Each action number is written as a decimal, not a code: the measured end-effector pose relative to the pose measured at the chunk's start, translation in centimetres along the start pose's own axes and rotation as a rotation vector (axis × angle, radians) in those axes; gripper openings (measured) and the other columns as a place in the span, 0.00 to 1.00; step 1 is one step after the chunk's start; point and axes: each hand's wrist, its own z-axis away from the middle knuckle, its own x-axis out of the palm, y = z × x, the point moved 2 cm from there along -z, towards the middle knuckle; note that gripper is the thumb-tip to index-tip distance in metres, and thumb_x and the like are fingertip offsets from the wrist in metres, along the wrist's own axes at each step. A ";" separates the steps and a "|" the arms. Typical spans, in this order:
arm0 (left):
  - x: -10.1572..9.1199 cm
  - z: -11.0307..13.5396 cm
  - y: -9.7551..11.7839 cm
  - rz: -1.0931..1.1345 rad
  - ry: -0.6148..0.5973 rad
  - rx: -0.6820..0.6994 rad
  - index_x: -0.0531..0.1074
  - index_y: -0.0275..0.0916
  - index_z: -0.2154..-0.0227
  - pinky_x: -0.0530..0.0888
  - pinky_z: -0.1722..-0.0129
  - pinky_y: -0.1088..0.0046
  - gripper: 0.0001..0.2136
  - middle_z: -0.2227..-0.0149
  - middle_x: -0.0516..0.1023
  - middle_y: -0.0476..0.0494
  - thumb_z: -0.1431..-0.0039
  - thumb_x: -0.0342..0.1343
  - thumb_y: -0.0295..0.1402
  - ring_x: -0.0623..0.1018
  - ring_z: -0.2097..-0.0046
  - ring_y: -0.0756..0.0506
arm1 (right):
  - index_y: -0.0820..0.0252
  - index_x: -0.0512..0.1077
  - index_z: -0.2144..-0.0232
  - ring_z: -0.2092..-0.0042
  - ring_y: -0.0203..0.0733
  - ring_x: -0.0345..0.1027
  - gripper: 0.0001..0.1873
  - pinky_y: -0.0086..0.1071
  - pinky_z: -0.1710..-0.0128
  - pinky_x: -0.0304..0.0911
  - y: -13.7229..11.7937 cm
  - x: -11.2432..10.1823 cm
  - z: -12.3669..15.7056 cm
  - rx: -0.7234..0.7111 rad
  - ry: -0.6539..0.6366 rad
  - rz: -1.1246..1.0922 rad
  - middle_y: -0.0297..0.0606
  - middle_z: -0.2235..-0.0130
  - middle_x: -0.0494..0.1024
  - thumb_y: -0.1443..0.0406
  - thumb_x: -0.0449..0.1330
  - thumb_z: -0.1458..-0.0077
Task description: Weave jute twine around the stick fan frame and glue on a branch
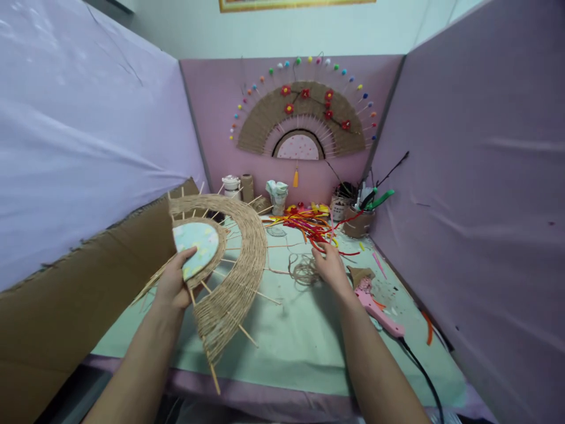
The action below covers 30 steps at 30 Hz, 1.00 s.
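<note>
My left hand (175, 281) grips a half-round fan (251, 247) by its inner panel, thumb on the pale green patterned cloth (194, 244). Thin sticks radiate through the fan's wide band of woven twine, and it is held tilted above the table. My right hand (329, 265) is closed at the fingertips beside a loose coil of twine (303, 270), with a strand running left from there to the fan. The fingertips seem to pinch the twine; the exact grip is partly hidden. Just beyond them lie red and orange pipe cleaners (304, 224).
A pink glue gun (379, 315) with a black cord lies right of my right forearm. Pots (357, 224) with pliers and twigs stand at the back right. A finished fan (309, 100) with flowers hangs on the back panel. Cardboard (101, 277) leans at left.
</note>
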 end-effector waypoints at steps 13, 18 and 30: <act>7.1 -7.6 -2.1 0.175 -0.360 -0.188 0.68 0.31 0.50 0.78 0.75 0.73 0.16 0.69 0.81 0.39 0.40 0.49 0.31 0.80 0.71 0.45 | 0.60 0.75 0.64 0.60 0.48 0.71 0.14 0.38 0.58 0.61 -3.1 -3.8 1.2 -0.052 -0.151 0.193 0.45 0.64 0.78 0.62 0.51 0.44; 6.6 -8.1 -3.2 0.234 -0.394 -0.209 0.70 0.31 0.52 0.79 0.69 0.71 0.14 0.69 0.81 0.39 0.40 0.50 0.30 0.81 0.69 0.45 | 0.57 0.67 0.49 0.45 0.43 0.63 0.21 0.38 0.48 0.59 -7.7 -3.9 2.9 -0.289 -0.269 -0.292 0.43 0.46 0.70 0.65 0.53 0.46; 5.1 -6.9 -3.1 0.315 -0.467 -0.233 0.71 0.31 0.54 0.78 0.68 0.74 0.15 0.70 0.81 0.41 0.40 0.50 0.35 0.80 0.70 0.47 | 0.61 0.72 0.60 0.80 0.27 0.48 0.21 0.24 0.80 0.48 -5.9 1.1 2.1 0.034 -0.525 -0.786 0.24 0.79 0.59 0.55 0.63 0.54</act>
